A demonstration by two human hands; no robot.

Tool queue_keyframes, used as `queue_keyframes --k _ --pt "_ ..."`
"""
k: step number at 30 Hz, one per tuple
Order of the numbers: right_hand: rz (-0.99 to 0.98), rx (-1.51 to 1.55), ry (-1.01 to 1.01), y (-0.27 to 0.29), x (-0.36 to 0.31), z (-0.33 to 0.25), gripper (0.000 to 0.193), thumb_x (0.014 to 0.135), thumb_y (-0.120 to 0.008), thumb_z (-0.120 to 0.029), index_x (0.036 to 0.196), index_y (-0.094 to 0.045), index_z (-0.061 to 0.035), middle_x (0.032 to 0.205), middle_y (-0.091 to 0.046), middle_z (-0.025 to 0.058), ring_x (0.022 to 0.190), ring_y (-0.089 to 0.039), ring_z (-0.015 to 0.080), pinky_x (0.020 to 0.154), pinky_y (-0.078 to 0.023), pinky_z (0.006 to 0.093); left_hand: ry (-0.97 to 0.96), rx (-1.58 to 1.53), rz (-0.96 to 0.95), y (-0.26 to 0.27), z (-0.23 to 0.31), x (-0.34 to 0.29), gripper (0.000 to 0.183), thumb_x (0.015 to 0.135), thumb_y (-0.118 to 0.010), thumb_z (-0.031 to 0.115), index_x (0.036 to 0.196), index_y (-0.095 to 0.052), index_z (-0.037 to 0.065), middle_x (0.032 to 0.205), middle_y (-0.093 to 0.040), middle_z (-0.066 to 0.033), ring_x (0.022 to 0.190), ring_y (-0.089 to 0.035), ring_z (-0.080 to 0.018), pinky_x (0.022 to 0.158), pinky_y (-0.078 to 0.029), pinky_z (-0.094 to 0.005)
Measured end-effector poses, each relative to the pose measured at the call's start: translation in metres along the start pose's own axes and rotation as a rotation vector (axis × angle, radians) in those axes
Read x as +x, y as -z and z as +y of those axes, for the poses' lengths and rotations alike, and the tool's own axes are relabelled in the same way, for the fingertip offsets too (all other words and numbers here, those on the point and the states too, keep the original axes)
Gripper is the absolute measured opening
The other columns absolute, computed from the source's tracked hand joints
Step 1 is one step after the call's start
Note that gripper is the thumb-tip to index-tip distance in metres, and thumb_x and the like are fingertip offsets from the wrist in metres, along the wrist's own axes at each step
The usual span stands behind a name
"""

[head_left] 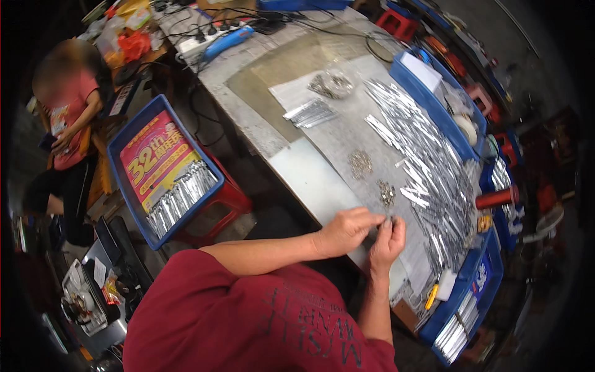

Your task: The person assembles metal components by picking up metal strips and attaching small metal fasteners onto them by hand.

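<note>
My left hand (pixel 348 230) and my right hand (pixel 388 243) meet over the near edge of the worktable, fingertips almost touching. Both are closed in a pinch; whatever sits between the fingers is too small to make out. Just beyond them lies a small heap of shiny metal parts (pixel 387 193), with a second heap of tiny pale metal parts (pixel 361 164) farther back. To the right spreads a large loose pile of flat silvery metal strips (pixel 427 180). A white board (pixel 313 180) lies left of my hands along the table edge.
Farther back are a neat bunch of strips (pixel 310 113) and a clear bag of small parts (pixel 333 84). Blue bins (pixel 465 139) line the right side. A blue tray (pixel 118 162) on a red stool (pixel 230 201) stands left; a person (pixel 77 111) sits beyond it.
</note>
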State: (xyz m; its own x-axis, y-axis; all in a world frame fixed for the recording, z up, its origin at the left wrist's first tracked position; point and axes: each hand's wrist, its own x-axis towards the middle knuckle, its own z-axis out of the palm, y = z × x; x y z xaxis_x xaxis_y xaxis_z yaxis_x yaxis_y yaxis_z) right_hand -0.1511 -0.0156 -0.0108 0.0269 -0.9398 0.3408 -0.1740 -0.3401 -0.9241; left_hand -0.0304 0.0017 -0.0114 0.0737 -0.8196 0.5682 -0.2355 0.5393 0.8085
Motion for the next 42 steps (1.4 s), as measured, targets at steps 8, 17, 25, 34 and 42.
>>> queue_keyframes --k 8,17,25,34,42 --pt "0.019 -0.089 -0.041 0.016 0.007 0.0 0.011 0.086 -0.048 -0.009 0.088 -0.049 0.0022 0.072 -0.048 0.0006 0.063 -0.041 0.006 0.057 -0.035 0.0184 0.149 -0.051 -0.1 0.01 -0.005 0.003 0.02 0.077 -0.053 -0.003 0.095 -0.06 -0.001 0.073 -0.055 -0.0089 0.065 -0.053 -0.0162 0.058 -0.042 -0.0246" --pt "0.22 0.15 -0.037 0.051 -0.004 0.008 0.01 0.087 -0.047 -0.009 0.091 -0.048 -0.0001 0.073 -0.048 -0.0003 0.064 -0.043 0.005 0.058 -0.037 0.0178 -0.132 0.314 -0.375 0.024 -0.009 0.001 0.03 0.064 -0.054 -0.009 0.092 -0.06 0.002 0.07 -0.052 -0.0103 0.065 -0.052 -0.0254 0.059 -0.043 -0.034" --pt "0.303 0.18 -0.04 0.058 -0.01 0.016 0.009 0.087 -0.047 -0.009 0.09 -0.048 -0.0008 0.073 -0.048 -0.0002 0.062 -0.042 0.0048 0.057 -0.037 0.0177 -0.292 0.436 -0.66 0.031 -0.008 0.001 0.033 0.063 -0.052 -0.005 0.096 -0.054 -0.003 0.081 -0.049 -0.0117 0.073 -0.049 -0.0255 0.065 -0.043 -0.0324" --pt "0.309 0.243 -0.026 0.052 -0.003 0.015 0.009 0.087 -0.047 -0.009 0.091 -0.048 -0.0005 0.072 -0.048 0.0002 0.062 -0.042 0.0047 0.056 -0.036 0.0177 -0.495 0.48 -0.818 -0.007 -0.007 0.011 0.02 0.066 -0.05 0.008 0.082 -0.053 -0.003 0.077 -0.047 -0.0094 0.073 -0.048 -0.0224 0.063 -0.043 -0.0304" --pt "0.353 0.238 -0.024 0.055 -0.007 0.016 0.008 0.086 -0.047 -0.008 0.089 -0.047 -0.0007 0.071 -0.047 0.0008 0.061 -0.041 0.0049 0.054 -0.035 0.0175 -0.476 0.417 -0.691 -0.02 -0.009 0.007 0.023 0.064 -0.052 0.006 0.084 -0.054 -0.005 0.077 -0.048 -0.009 0.072 -0.049 -0.0223 0.063 -0.043 -0.0303"
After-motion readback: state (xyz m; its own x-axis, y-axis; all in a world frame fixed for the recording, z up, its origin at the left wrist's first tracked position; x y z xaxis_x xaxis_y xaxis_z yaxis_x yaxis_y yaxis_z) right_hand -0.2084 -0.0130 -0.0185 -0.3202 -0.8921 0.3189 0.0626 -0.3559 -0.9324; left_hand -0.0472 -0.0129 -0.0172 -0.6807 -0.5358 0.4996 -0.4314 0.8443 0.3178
